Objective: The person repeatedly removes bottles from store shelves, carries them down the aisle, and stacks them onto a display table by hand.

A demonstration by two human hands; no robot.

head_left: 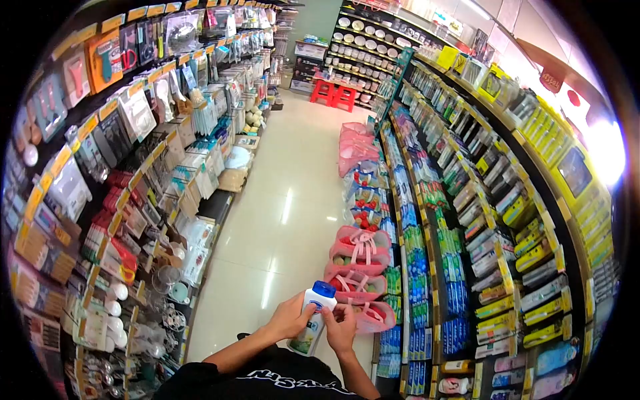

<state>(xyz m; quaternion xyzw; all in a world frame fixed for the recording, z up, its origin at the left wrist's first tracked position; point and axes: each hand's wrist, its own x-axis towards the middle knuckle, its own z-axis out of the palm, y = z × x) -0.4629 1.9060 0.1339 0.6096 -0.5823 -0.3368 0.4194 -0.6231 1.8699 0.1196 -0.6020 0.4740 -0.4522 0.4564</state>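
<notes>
In front of my chest I hold a white plastic bottle (pixel 308 337) with a blue cap (pixel 324 289). It stands slightly tilted, and a label with green on it shows on its lower part. My left hand (pixel 288 320) is closed round its left side, with the thumb across the front below the cap. From the other side my right hand (pixel 341 327) grips the upper part, its thumb also against the front. The cap sits on the bottle. Most of the fingers behind the bottle are hidden, and the printing is too small to read.
Pink bags (pixel 363 283) and several packs stand on the floor along the right shelf (pixel 433 267). Hanging kitchen tools fill the left rack (pixel 133 180). A tiled aisle (pixel 267 193) runs ahead to red stools (pixel 333 93) and shelves of bowls (pixel 363 50).
</notes>
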